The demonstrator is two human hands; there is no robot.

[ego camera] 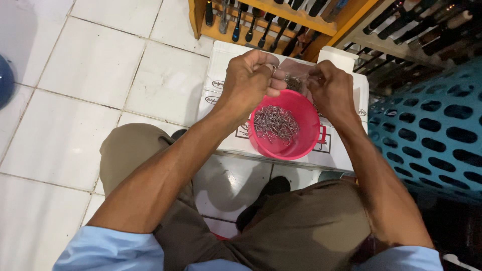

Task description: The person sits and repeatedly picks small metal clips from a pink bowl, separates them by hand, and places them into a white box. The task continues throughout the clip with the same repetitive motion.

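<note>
— Which step was that?
— Bagging hooks, I'd judge: the left hand (249, 75) pinched one metal hook (274, 68); the right hand (329, 88) gripped the small clear bag (296, 75) above the pink bowl (306, 145).
— Next?
— Probably a steady feed into the bag's mouth.

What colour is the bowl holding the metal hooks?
Pink. The bowl shows best in the head view, below both hands.

White glazed floor tiles (90, 75) with grey grout. Wooden rack (281, 17) at top holding dark-handled tools (251, 25), upright in a row. Teal perforated plastic basket (432, 130) at right edge. Dark blue rounded object (5, 80) at left edge, partly out of frame. Black shoes (263, 198) on tiles.
</note>
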